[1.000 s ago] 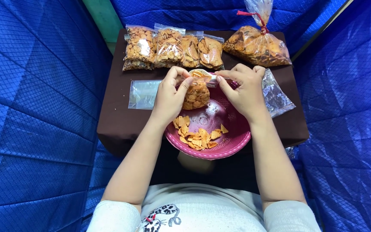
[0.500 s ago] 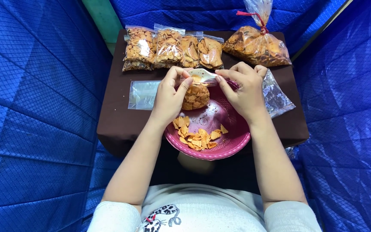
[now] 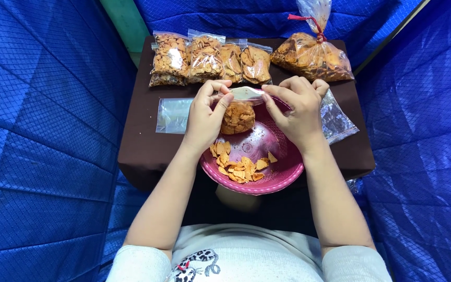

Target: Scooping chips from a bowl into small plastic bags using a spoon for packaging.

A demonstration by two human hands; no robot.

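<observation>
The small clear bag of orange chips [image 3: 237, 116] hangs above the pink bowl [image 3: 277, 177], its mouth running left to right between both hands. The left hand [image 3: 204, 117] and right hand [image 3: 296, 112] each pinch one end of the top edge, equally near. Since a second ago, the bag sits slightly lower, the grip unchanged.

Round pink plastic bowl [image 3: 283, 175] w/ orange chips [image 3: 238, 166]; dark-brown tabletop [image 3: 142, 146]; clear small bags [image 3: 170, 60] at far edge, orange inside; blue quilted diamond-pattern fabric [image 3: 43, 130] around.
</observation>
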